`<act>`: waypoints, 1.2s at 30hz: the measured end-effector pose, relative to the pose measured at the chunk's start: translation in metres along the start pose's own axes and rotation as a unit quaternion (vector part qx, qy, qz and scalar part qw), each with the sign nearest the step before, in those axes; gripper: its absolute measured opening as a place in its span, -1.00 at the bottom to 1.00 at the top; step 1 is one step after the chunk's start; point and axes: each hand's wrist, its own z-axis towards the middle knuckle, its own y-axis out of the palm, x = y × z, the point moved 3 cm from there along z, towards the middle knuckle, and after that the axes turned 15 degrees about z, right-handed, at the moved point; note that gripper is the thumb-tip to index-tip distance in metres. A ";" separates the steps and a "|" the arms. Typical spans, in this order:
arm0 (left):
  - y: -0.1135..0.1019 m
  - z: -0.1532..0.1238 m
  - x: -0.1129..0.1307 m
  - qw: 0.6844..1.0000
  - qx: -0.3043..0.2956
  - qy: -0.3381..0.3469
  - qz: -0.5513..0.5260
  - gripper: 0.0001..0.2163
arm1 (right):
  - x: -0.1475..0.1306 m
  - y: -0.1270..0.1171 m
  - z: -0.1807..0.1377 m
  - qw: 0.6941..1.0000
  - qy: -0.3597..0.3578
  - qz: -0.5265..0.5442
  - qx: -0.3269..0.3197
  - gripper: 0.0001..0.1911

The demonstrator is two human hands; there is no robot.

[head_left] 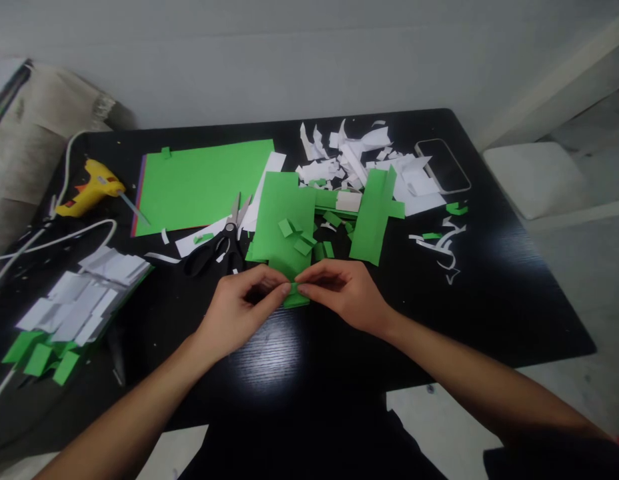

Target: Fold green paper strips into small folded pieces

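My left hand (pixel 247 307) and my right hand (pixel 344 290) meet near the front middle of the table. Both pinch a small piece of green paper (pixel 293 289) between thumb and forefinger, with the fingertips almost touching. Under and beyond the fingers lie larger green paper pieces (pixel 277 207), with small folded green bits on top. Black-handled scissors (pixel 231 230) rest with blades partly apart, just beyond my left hand. A long green paper strip (pixel 372 220) lies past my right hand.
White paper scraps (pixel 357 153) pile at the back, beside a phone (pixel 442 165). A yellow glue gun (pixel 94 190) with a cable lies left, near a green sheet stack (pixel 204 180). Layered white and green paper pieces (pixel 84 300) sit at the left front. Curled scraps (pixel 444 247) lie right.
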 end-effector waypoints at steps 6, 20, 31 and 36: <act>-0.002 0.001 0.000 1.000 0.000 0.008 0.009 -0.92 | -0.002 0.001 0.002 0.999 0.013 -0.050 -0.005 -0.81; -0.002 0.000 -0.001 0.999 0.005 0.027 0.027 -0.92 | -0.002 -0.001 0.000 0.994 -0.017 -0.105 -0.014 -0.78; -0.005 -0.001 -0.003 0.999 0.037 0.006 0.013 -0.91 | -0.008 0.004 -0.004 0.993 -0.054 -0.074 -0.078 -0.73; -0.004 0.001 -0.002 0.999 0.033 -0.003 -0.010 -0.94 | -0.008 0.002 -0.004 0.972 -0.137 -0.165 -0.092 -0.81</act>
